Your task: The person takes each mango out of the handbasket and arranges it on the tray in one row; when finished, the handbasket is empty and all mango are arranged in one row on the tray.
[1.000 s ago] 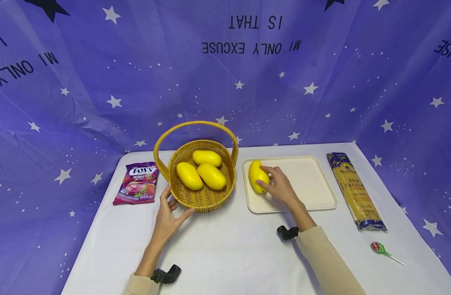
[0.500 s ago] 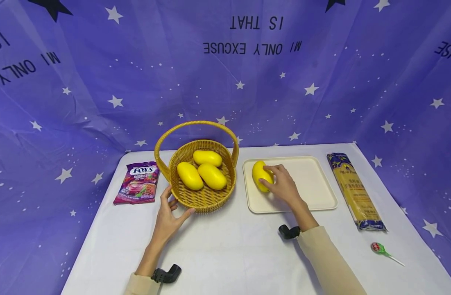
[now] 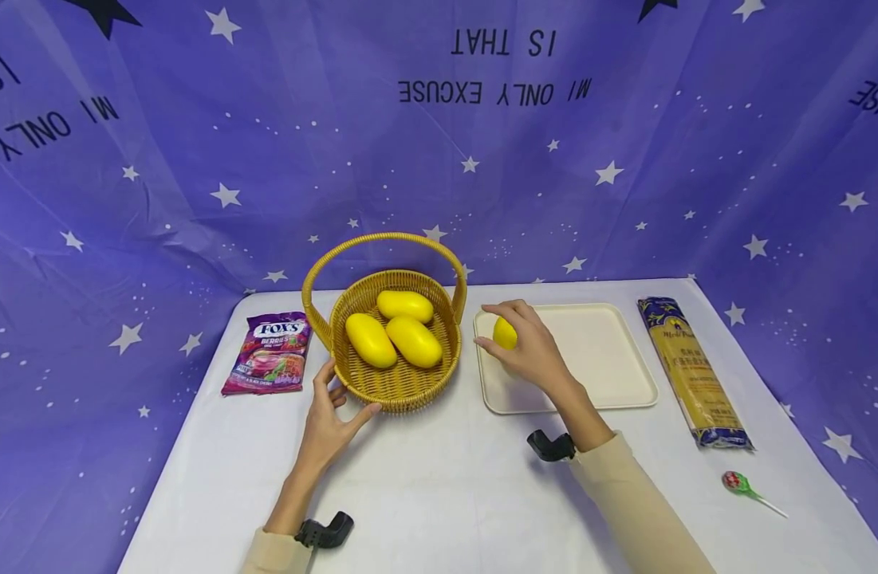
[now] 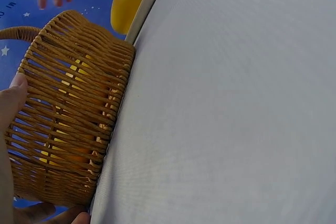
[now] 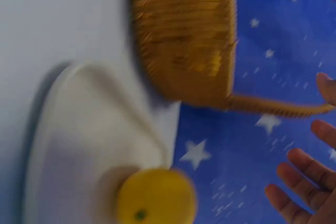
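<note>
In the head view my left hand (image 3: 328, 422) holds the near left side of a round wicker basket (image 3: 395, 391), thumb and fingers spread along its wall. Three yellow mangoes (image 3: 370, 341) lie inside the basket. Another mango (image 3: 505, 332) rests on the left part of a cream tray (image 3: 589, 363), partly hidden behind my right hand (image 3: 528, 347). That hand hovers over the tray with thumb and fingers apart and nothing between them. In the right wrist view its fingers (image 5: 304, 182) are spread, away from the mango (image 5: 157, 200).
Left of the basket lies a purple Fox's candy bag (image 3: 269, 355). A pasta packet (image 3: 693, 371) lies right of the tray, with a lollipop (image 3: 743, 484) nearer the front. Behind the white table (image 3: 439, 494) hangs a purple starry cloth (image 3: 381, 159).
The right hand has let go of the mango on the tray and moved up and left. The mango had shifted slightly right on the tray. The left hand stays on the basket.
</note>
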A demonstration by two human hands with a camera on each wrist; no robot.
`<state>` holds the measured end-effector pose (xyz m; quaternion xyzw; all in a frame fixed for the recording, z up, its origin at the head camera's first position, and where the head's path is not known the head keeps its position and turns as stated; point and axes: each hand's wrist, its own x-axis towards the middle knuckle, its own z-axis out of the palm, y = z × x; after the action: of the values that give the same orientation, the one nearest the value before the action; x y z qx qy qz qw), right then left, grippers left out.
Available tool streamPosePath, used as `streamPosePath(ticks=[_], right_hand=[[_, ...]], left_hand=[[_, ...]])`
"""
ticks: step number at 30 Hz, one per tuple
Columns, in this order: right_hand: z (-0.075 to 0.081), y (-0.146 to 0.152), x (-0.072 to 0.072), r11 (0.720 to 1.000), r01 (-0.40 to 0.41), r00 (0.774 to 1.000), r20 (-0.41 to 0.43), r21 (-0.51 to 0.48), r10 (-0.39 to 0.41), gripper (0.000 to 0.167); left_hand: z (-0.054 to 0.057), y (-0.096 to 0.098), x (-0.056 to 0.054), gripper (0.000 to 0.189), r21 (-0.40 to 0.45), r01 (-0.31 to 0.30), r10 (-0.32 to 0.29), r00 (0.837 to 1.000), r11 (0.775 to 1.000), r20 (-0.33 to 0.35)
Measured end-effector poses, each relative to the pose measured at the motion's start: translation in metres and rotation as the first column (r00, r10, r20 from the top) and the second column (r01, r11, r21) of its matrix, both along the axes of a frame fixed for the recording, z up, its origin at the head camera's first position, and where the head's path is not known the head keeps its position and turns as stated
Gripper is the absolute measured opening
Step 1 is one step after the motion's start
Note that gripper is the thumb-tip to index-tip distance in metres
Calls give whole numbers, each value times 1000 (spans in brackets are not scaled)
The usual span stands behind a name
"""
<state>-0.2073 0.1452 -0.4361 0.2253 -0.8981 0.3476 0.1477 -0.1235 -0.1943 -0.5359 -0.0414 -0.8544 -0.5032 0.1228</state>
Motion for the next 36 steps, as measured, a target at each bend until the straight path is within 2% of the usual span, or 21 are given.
streamPosePath(ticks=[3,6,9,13,24,36], right_hand=[[11,-16,4,996,-90,996,-13,5,90,54],[15,-34,6,982,-185,983,-15,24,185,55],[12,-51,3,964,-260,965,-6,51,261,55],[-1,-69,-6,948,-301,953,15,107,301,54],[-28,-95,-31,923,-339,938,144,184,316,57],[-37,-105,-43,898,-317,939,232,307,252,64]], left_hand=[[1,0,-1,108,-1,5,-5,1000,1000,-5],[0,-1,-1,108,-3,-3,3,1000,1000,-3],[-1,-1,0,108,4,-11,11,1000,1000,5],[-3,-2,2,107,14,-10,10,1000,1000,3],[-1,-1,1,107,25,-1,1,1000,1000,-4],[0,-1,1,106,18,4,-4,1000,1000,2]])
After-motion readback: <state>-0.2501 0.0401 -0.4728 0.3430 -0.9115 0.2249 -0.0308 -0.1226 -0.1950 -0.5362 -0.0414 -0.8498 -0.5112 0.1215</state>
